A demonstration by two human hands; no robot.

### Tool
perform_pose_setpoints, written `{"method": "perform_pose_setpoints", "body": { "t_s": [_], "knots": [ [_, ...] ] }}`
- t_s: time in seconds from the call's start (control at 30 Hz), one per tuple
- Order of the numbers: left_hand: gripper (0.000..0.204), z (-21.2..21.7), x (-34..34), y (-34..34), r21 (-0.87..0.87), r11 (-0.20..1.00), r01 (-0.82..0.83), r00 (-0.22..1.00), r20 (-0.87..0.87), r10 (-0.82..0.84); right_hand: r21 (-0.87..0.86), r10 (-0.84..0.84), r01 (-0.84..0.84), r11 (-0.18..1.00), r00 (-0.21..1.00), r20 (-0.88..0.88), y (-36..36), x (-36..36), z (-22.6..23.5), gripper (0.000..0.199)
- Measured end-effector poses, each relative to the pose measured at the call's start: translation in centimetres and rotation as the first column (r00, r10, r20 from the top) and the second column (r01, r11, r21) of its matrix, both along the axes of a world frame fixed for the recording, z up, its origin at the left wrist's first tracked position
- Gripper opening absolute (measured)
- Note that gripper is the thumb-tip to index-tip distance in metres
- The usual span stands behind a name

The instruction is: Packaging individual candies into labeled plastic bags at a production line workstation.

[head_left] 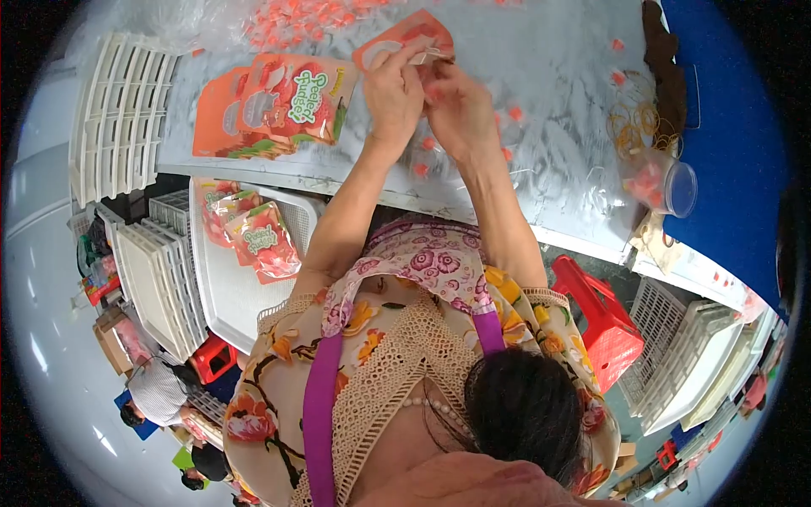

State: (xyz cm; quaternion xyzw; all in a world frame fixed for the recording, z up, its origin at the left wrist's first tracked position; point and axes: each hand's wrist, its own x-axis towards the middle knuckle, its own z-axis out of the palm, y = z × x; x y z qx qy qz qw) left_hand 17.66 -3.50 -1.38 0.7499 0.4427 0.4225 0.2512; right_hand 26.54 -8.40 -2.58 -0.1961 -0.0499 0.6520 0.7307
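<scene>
An orange-pink printed pouch (429, 27) lies at an angle at the far middle of the worktable. My left hand (393, 100) is closed on its near edge, the fingers pinching beside a pale strip there. My right hand (463, 110) is against the same edge, fingers curled inward and slightly blurred. Something reddish shows between the two hands, and what the right fingers hold is hidden. Small wrapped red candies (421, 171) lie close to my right wrist. To the left of my hands, several flat printed pouches (287, 106) overlap in a fanned stack.
Many wrapped candies (291, 25) are heaped at the far left, beside clear plastic film (182, 24). Rubber bands (629, 127) and a clear tub on its side (678, 189) lie at right. Below stand a white tray with pouches (245, 296) and a red stool (596, 317).
</scene>
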Motion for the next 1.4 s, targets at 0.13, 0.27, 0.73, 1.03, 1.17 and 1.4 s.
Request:
{"method": "perform_pose_setpoints", "body": {
  "t_s": [0.13,0.27,0.73,1.03,1.17,1.4],
  "knots": [
    [0.024,1.9,0.8,-0.4,-0.103,0.987,0.127,0.992,0.037,-0.124,-0.147,-0.010,0.054,0.988,0.959,0.284,0.1,0.3,0.2,0.024],
    [0.024,1.6,1.0,-0.7,0.104,0.984,0.145,0.989,-0.015,-0.144,-0.140,0.146,0.176,0.974,-0.017,0.989,0.3,1.0,0.9,0.018],
    [0.025,3.4,-0.1,2.0,-0.338,0.935,0.112,0.989,0.124,-0.074,0.693,-0.655,0.269,0.669,-0.229,0.721,-1.0,1.9,2.9,0.034],
    [0.028,6.0,-5.5,2.8,-0.482,0.865,0.143,0.950,0.310,0.016,0.061,0.021,0.076,0.995,-0.775,0.632,-7.0,6.2,-4.7,0.085],
    [0.029,5.5,-7.2,3.1,-0.441,0.890,0.117,0.956,0.293,0.019,-0.011,-0.019,-0.037,0.999,-0.723,0.691,-7.5,5.0,-4.4,0.090],
    [0.027,4.9,-7.4,3.2,-0.443,0.887,0.130,0.960,0.279,-0.001,0.041,-0.066,-0.053,0.998,-0.683,0.727,-8.4,3.8,-4.1,0.047]
  ]
}}
